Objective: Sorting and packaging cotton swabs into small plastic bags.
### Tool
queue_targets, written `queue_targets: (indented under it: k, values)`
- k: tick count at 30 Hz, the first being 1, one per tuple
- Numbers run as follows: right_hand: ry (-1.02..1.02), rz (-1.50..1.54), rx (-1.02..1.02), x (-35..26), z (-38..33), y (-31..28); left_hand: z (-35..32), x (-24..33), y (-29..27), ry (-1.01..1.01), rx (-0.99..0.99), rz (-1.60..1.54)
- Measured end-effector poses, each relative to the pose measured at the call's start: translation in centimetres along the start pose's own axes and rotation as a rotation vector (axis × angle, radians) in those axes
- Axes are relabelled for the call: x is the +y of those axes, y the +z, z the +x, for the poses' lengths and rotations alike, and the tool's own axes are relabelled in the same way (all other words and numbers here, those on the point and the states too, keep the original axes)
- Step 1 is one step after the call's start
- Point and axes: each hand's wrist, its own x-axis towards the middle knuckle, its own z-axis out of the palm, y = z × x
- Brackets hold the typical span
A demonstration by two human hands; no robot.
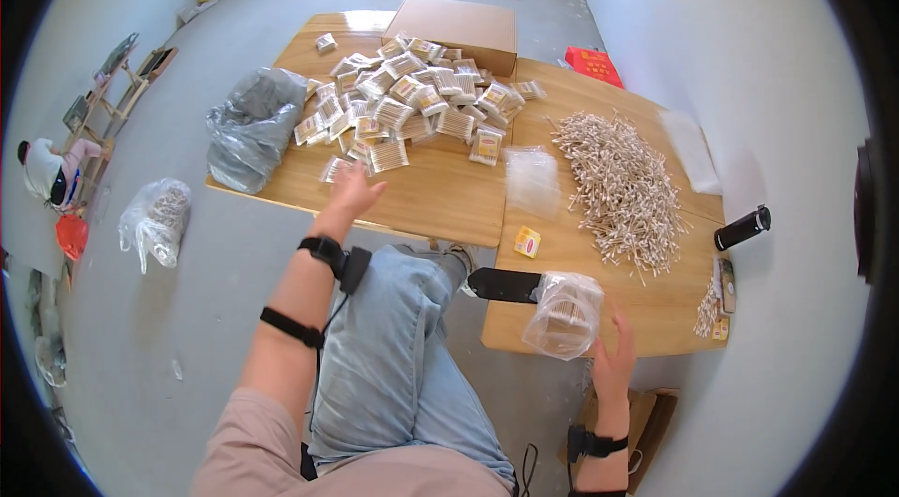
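Note:
My left hand [352, 196] reaches over the front edge of the table, fingers stretched and thumb apart. Its fingertips are at a small clear packet of cotton swabs [333, 169]; whether they touch it I cannot tell. Beyond lies a heap of similar packets [403, 93]. On the right, my right hand [613, 358] is open beside a clear plastic bag [552, 333] with cotton swabs showing inside. A flat black strip [506, 285] runs up to that bag from the left. Just above is a yellow card [526, 242] with a red mark.
Loose cotton swabs [623, 193] form a big pile right of flat clear bags [532, 181]. A cardboard box [454, 27] stands behind the packets, a grey plastic bag [248, 132] at the left. A black bottle [743, 227] is near the right wall. Another person [47, 169] sits far left.

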Motion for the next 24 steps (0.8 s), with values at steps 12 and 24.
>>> queue_targets:
  k: [12,24]
  values:
    - [0.086,0.022,0.155,-2.1,-3.3,1.3,1.9,-7.3,0.7,0.019,-0.007,-0.769]
    - [-0.436,0.071,-0.085,-9.9,-2.9,2.7,-22.9,16.9,-9.0,1.039,-0.862,-0.546]
